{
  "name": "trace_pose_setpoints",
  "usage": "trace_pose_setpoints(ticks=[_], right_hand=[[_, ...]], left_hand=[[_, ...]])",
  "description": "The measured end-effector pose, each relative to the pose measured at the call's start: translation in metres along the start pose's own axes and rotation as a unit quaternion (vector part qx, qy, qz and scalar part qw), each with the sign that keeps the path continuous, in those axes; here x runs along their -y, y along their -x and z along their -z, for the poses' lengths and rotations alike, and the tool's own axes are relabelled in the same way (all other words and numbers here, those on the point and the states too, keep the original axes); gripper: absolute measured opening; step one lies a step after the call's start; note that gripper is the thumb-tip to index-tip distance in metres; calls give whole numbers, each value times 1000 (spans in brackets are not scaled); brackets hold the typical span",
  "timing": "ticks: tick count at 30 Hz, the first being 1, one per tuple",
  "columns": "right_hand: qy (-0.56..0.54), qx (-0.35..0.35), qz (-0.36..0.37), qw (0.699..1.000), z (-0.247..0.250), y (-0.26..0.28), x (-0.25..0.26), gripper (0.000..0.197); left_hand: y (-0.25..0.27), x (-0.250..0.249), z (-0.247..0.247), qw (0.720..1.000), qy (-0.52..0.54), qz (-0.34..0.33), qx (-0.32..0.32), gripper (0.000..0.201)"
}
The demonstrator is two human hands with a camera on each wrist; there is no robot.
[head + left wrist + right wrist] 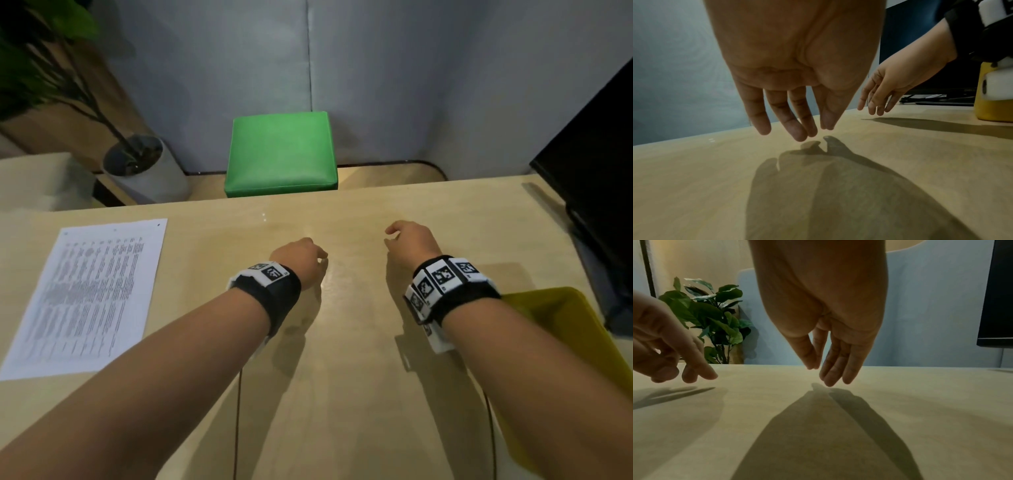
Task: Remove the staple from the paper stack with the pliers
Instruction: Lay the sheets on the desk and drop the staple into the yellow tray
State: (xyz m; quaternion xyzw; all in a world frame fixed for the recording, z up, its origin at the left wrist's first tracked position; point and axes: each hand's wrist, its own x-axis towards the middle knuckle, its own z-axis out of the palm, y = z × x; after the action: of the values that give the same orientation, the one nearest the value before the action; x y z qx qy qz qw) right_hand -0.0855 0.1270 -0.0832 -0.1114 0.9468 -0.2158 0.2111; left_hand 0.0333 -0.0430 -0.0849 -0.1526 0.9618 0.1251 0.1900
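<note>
A printed paper stack (pixel 87 296) lies flat at the left of the wooden table (pixel 342 394), with a small dark mark (pixel 158 225) near its far right corner. No pliers show in any view. My left hand (pixel 301 257) hovers over the table's middle, well right of the paper, fingers (pixel 797 129) straight, pointing down and holding nothing. My right hand (pixel 407 240) hovers a little farther right, fingers (pixel 830 376) relaxed, hanging down and empty. Both hands are just above the wood.
A yellow tray (pixel 565 342) sits at the table's right edge under my right forearm. A dark monitor (pixel 596 178) stands at the far right. Beyond the far edge are a green stool (pixel 281 154) and a potted plant (pixel 137 161).
</note>
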Motion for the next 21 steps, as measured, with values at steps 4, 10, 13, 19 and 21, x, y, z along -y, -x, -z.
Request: trace_pose_setpoints(ticks=[4,10,13,19,21], right_hand=[[42,17,15,999,-2,-9,-2,46],[118,34,12,992,-5,-18,-2,52],[148,26,11,989,-7,-21,-5,40],[115,-1,-17,993,-13,-24,-12,32],[71,-2,-20,997,-14,-24,-14,29]], left_hand=[[-7,2,-8,999,-30,-12,9,31],[-10,8,-13,1000,-15,-3,-5,34],[-8,6,-14,1000,-15,-2,-13,39],[-3,4,-12,999,-14,-16,-46,26],[-4,4,-13,999,-10,-10,-49,25]])
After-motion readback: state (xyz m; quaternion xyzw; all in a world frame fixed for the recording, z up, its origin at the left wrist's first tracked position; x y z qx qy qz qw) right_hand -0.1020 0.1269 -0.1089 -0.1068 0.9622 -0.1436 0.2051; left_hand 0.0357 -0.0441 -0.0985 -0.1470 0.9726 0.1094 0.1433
